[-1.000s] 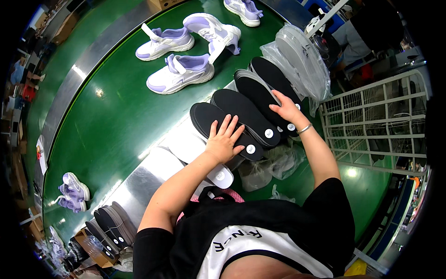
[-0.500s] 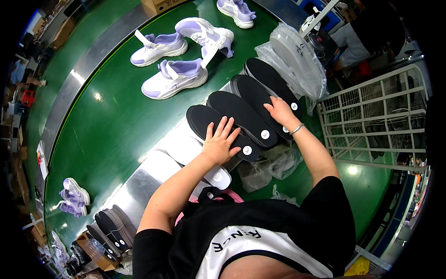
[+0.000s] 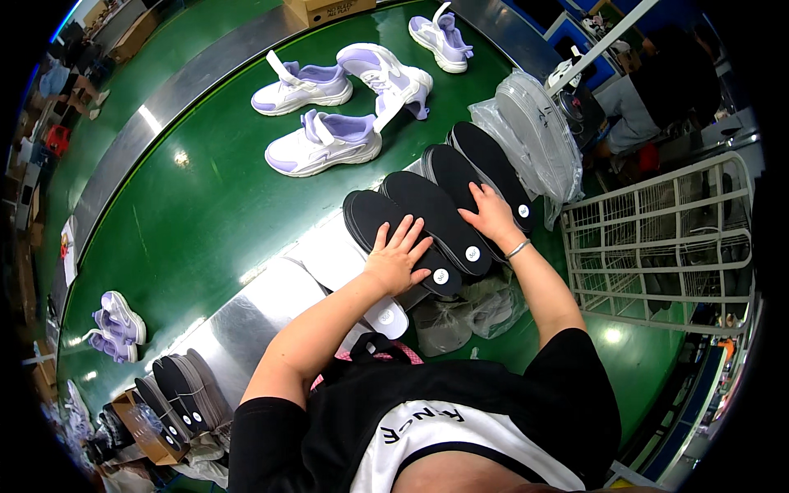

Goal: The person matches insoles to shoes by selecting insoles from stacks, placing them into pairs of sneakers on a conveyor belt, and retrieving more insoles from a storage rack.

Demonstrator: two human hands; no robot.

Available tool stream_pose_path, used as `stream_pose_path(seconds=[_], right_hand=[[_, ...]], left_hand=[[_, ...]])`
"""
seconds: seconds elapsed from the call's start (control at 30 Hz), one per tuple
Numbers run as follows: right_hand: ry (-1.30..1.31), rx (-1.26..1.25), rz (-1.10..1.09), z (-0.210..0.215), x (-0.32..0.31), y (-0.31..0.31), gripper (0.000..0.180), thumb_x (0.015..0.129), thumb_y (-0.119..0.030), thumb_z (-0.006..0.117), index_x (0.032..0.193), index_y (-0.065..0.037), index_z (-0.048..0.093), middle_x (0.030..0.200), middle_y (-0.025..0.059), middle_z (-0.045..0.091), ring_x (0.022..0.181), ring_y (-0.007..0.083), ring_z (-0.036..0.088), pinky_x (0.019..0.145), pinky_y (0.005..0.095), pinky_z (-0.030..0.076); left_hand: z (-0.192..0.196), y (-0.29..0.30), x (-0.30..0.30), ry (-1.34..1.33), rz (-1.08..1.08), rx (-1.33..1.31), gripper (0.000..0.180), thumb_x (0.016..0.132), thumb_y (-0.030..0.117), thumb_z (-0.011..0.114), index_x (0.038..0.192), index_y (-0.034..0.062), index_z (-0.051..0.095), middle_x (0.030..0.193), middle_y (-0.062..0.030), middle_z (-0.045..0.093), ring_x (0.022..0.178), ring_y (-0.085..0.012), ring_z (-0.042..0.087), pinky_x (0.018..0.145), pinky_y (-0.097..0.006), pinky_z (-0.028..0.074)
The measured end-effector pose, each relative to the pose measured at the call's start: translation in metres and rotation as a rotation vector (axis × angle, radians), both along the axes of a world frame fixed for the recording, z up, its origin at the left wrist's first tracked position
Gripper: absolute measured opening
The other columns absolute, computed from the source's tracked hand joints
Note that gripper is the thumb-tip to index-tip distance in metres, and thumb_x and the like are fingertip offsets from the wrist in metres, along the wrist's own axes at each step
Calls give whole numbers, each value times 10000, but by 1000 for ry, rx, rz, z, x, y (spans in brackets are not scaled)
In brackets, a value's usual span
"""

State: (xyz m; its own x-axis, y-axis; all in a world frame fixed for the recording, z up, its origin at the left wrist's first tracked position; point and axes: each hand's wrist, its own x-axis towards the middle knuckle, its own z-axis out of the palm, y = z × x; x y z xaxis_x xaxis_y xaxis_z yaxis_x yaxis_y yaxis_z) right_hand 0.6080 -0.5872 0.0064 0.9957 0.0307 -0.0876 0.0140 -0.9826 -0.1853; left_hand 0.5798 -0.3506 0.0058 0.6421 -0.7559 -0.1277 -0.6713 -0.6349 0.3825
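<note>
Several stacks of black insoles with round white stickers stand in a slanting row before me. My left hand [image 3: 399,259] lies with spread fingers on the leftmost stack [image 3: 368,215], near its stickered heel end. Beside that is a second stack [image 3: 427,212], which neither hand covers. On the third stack [image 3: 448,168] rests my right hand [image 3: 491,215], fingers stretched and thumb apart, hiding its heel end. The fourth stack [image 3: 493,164] lies just beyond that hand. White insoles [image 3: 386,316] sit below my left wrist.
White-and-lilac shoes [image 3: 325,146] stand on the green table [image 3: 214,197]. Plastic-wrapped grey insoles [image 3: 538,140] lie beyond the stacks, with clear bags [image 3: 493,308] on the near side. At right is a white wire rack [image 3: 649,271]. More insole bundles [image 3: 185,386] lie lower left.
My view has shifted a little, so the table things sit slightly lower and farther right. Relative to the stacks, my right hand has slid left, over the third one. My left hand stays on its stack.
</note>
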Motion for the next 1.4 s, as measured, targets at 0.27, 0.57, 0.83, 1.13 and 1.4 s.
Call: stream_pose_path(seconds=[0.27, 0.57, 0.83, 1.13, 1.4], right_hand=[[-295, -166, -140, 1, 30, -41, 564, 664, -316, 609, 1162, -150, 404, 1142, 152, 422, 1023, 314, 418, 786, 431, 371], [-42, 2, -140, -14, 14, -84, 651, 656, -254, 621, 1231, -218, 317, 1209, 221, 322, 1057, 391, 368, 845, 420, 355], [7, -14, -143, -5, 27, -83, 593, 674, -286, 616, 1203, -169, 374, 1192, 227, 339, 1030, 380, 393, 830, 431, 356], [-268, 276, 502, 52, 97, 49, 271, 715, -162, 552, 949, -28, 527, 934, 115, 543, 884, 283, 497, 762, 354, 392], [-98, -256, 545, -3, 165, 161, 360, 640, -155, 588, 987, -99, 509, 1021, 82, 496, 1086, 242, 358, 812, 506, 320]], left_hand=[[-4, -3, 2, -2, -5, -12, 557, 786, 477, 379, 1240, 160, 324, 1354, -96, 130, 1259, -242, 56, 979, -466, 65], [-8, -4, 5, -3, 0, -29, 559, 785, 474, 380, 1240, 153, 326, 1354, -95, 134, 1260, -243, 56, 977, -468, 68], [2, -8, 9, -7, 13, -112, 573, 741, 432, 482, 1210, 127, 360, 1331, -127, 180, 1241, -258, 137, 954, -495, 126], [20, 121, -14, -353, 960, -449, 431, 730, 208, 545, 1101, 24, 427, 1179, -196, 372, 1102, -332, 333, 900, -451, 233], [-67, 229, -143, 157, 1561, 289, 667, 746, 421, 441, 1275, 89, 207, 1349, -160, 87, 1242, -326, 57, 916, -568, 109]])
